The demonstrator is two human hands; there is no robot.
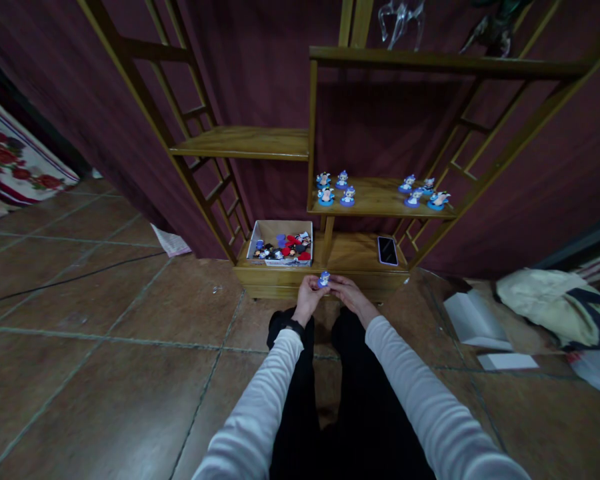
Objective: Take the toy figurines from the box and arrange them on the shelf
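A small blue-and-white figurine [324, 279] on a purple base is held between my two hands, in front of the lowest shelf. My left hand [309, 297] pinches it from the left, and my right hand [349, 296] grips it from the right. Just beyond them, a white cardboard box [281, 262] holds a jumble of figurines and red and purple pieces. On the shelf above, similar figurines stand upright in two groups, such as one figurine [347, 196] at the left and another figurine [438, 200] at the right.
The wooden shelf unit [260, 141] stands against a dark red curtain. A phone [387, 251] lies on the lowest board, right of the box. White box pieces [477, 320] and a cream cloth bundle [555, 303] are on the tiled floor at right. A cable [80, 277] crosses the floor at left.
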